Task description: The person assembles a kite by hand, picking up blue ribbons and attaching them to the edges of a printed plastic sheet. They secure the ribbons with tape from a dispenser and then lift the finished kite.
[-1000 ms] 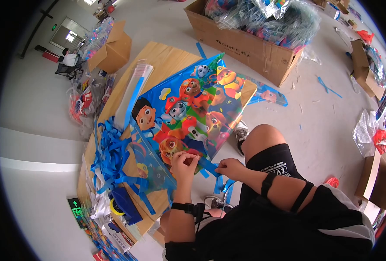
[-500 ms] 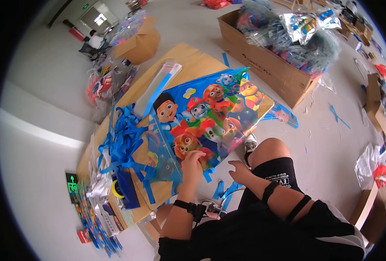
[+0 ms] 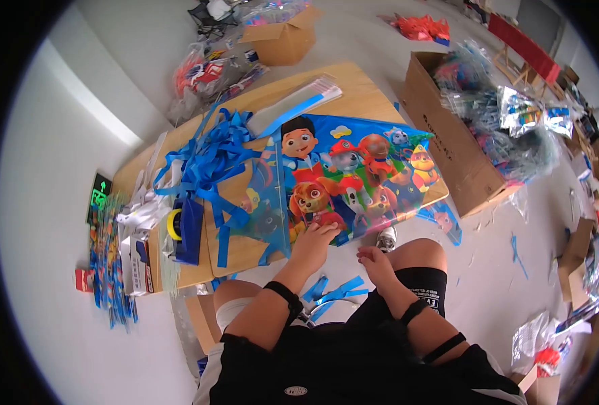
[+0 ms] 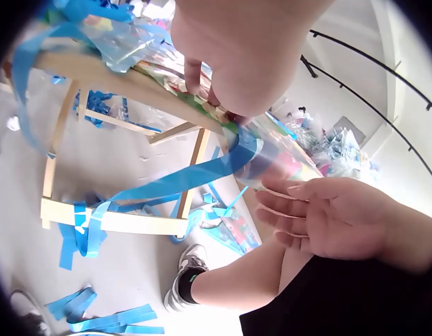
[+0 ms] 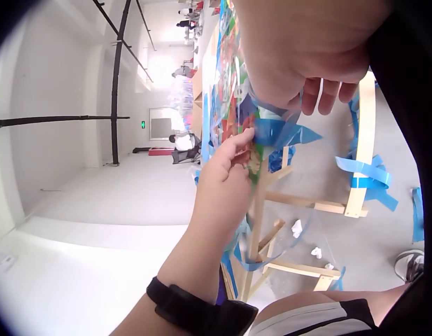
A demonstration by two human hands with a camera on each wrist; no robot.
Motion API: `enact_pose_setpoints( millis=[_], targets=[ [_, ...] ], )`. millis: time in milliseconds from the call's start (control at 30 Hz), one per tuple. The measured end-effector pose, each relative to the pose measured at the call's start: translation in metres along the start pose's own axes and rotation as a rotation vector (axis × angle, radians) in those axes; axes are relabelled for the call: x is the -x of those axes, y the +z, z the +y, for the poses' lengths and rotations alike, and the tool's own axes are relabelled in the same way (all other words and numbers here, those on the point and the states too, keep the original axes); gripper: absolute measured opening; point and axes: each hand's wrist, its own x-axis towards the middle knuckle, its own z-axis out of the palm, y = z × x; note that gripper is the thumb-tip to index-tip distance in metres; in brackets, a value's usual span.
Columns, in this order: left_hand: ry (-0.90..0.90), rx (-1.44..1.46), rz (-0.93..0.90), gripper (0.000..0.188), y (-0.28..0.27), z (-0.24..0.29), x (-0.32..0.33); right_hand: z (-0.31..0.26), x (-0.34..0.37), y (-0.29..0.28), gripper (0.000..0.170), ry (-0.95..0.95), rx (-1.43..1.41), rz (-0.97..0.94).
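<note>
A glossy bag with cartoon pups (image 3: 353, 175) lies flat on a wooden table (image 3: 360, 77), a clear plastic flap at its left. My left hand (image 3: 313, 244) rests on its near edge, fingers spread over the print. Just past the table edge my right hand (image 3: 378, 264) hangs with loosely bent fingers; the left wrist view shows its bare palm (image 4: 345, 217). A blue strip (image 5: 286, 131) sticks out at the bag's edge beside the left fingertips. Left of the bag lies a tangled pile of blue strips (image 3: 218, 152).
Behind the bag lies a stack of clear sleeves (image 3: 299, 104). A blue tape dispenser (image 3: 190, 233) with a yellow roll stands at the table's left end. A large cardboard box (image 3: 448, 142) full of wrapped goods stands on the floor at right. Blue strips (image 3: 333, 291) litter the floor.
Both hands pinched a blue strip at the bag's near edge; the right has let go and drawn away. The left now lies flatter on the bag. The head view has swung left.
</note>
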Motion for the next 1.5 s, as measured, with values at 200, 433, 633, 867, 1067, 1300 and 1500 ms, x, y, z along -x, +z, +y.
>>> enact_pose_setpoints(
  millis=[200,433,633,867,1067,1300,1500],
  targets=[
    [-0.276,0.886,0.231,0.041,-0.001,-0.028,0.010,-0.014,0.010,-0.004,0.022,0.068,-0.118,-0.008],
    [-0.573,0.935,0.217,0.032,-0.025,-0.048,0.106,-0.012,0.012,-0.004,0.017,0.132,-0.114,-0.041],
    [-0.720,0.348,0.553,0.040,-0.041,-0.099,0.156,-0.020,0.015,0.005,0.015,0.152,-0.048,-0.035],
    [-1.118,-0.090,0.485,0.054,-0.051,-0.140,0.185,-0.015,0.022,0.015,0.015,0.104,0.032,-0.087],
    [-1.140,0.038,0.301,0.048,-0.052,-0.162,0.200,-0.019,0.027,0.019,0.014,0.111,0.093,-0.091],
    [-1.179,0.130,0.554,0.028,-0.056,-0.160,0.203,-0.022,0.033,0.017,0.016,0.116,0.167,-0.143],
    [-1.046,0.120,0.447,0.040,-0.051,-0.178,0.217,-0.019,0.036,0.014,0.016,0.105,0.166,-0.179]
  ],
)
